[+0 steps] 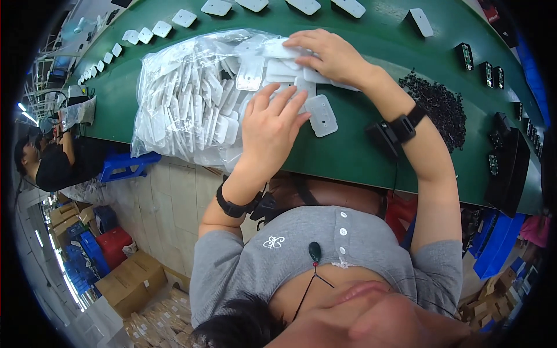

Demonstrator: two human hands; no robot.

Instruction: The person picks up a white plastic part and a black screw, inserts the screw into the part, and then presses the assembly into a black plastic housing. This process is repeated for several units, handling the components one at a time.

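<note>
A large clear plastic bag (174,110) full of white plastic plates lies on the green table. Loose plates spill from its right side. My left hand (271,124) rests over the spilled plates with its fingers spread, holding nothing that I can see. A single white plate (322,116) with small holes lies just to the right of its fingertips. Farther out, my right hand (333,55) has its thumb and fingers around the edge of a white plastic plate (278,49) on top of the heap. Its fingertips partly cover that plate's edge.
A heap of small black parts (438,107) lies right of my right forearm. White plates (304,6) stand in a row along the far side. Black housings (464,56) with circuit parts line the right side. Another person (49,162) sits far left near a blue stool (125,166).
</note>
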